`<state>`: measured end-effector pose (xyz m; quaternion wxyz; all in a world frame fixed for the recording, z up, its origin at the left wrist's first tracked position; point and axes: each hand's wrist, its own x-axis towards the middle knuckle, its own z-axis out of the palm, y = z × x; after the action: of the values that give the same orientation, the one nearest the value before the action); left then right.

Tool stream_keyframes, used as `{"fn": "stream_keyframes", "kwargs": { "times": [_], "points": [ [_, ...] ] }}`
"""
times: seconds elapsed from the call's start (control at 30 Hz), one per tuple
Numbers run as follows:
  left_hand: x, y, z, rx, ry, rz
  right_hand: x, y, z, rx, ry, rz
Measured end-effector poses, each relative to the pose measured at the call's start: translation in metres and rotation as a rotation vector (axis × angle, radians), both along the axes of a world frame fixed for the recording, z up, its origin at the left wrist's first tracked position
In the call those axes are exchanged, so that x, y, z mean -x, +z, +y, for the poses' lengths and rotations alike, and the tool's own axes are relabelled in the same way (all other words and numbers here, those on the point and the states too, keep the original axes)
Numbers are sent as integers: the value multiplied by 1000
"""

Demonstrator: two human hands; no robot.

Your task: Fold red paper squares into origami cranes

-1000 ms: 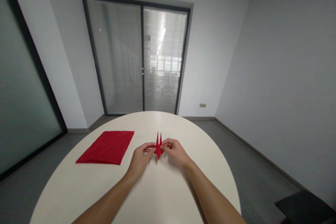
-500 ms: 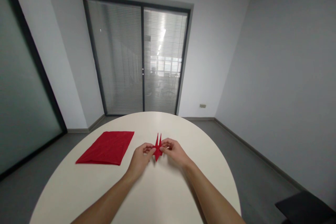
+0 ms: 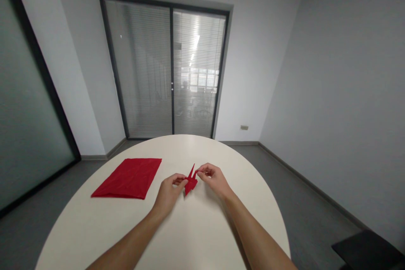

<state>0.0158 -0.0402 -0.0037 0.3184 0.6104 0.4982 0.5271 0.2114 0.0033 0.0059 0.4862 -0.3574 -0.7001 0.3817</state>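
A small folded red paper figure [image 3: 190,182] with a pointed tip sits on the white round table [image 3: 177,228], between my two hands. My left hand [image 3: 169,192] pinches its left side with fingers closed. My right hand [image 3: 212,178] pinches a narrow flap at the upper right of the figure, fingers curled. Only one upright point shows on the figure; the other is bent toward my right fingers.
A stack of red paper sheets [image 3: 128,177] lies on the table to the left of my hands. Behind the table stand glass doors with blinds [image 3: 171,69]. A dark object [image 3: 367,251] sits on the floor at the lower right.
My right hand has shifted slightly right and up, pulling one of the two upright points aside. The figure now shows a single point. My left hand has stayed in place.
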Motion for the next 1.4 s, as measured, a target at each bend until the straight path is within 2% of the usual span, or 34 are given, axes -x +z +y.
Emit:
{"fn": "stream_keyframes", "kwargs": {
  "times": [0.2,0.47,0.73,1.07,1.27,1.4],
  "points": [
    [0,1,-2,-32,3,38,2,0,-1,11,16,-28],
    [0,-3,1,-21,0,31,4,-5,5,90,43,138],
    [-2,2,-1,-1,-1,-12,5,-8,6,19,4,58],
    [-2,2,-2,26,-27,-5,9,10,-10,-126,27,-59],
    [-2,3,-3,-7,-43,28,8,1,-2,-58,25,-59],
    [-2,0,-1,16,-61,29,9,-7,4,6,7,59]
  ]
}}
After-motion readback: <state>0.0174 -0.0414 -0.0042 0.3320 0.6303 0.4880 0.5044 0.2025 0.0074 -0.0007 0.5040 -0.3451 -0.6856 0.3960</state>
